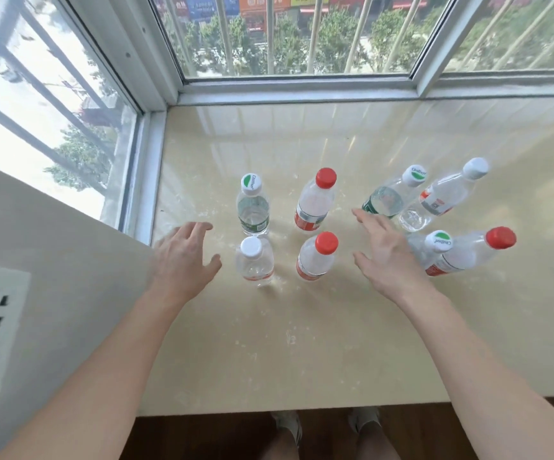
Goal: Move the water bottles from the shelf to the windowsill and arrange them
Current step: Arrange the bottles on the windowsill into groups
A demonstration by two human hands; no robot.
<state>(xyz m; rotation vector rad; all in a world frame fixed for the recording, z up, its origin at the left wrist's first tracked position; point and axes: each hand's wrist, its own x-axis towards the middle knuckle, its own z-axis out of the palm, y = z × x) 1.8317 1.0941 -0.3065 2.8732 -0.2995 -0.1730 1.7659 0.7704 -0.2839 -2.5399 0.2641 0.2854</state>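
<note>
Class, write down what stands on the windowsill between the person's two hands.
Head view: four upright bottles between left hand and right hand: white-capped bottle, green-capped bottle, near red-capped bottle, far red-capped bottle.

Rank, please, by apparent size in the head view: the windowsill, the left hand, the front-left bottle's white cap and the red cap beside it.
1. windowsill
2. left hand
3. white cap and red cap: look alike, so unranked.
</note>
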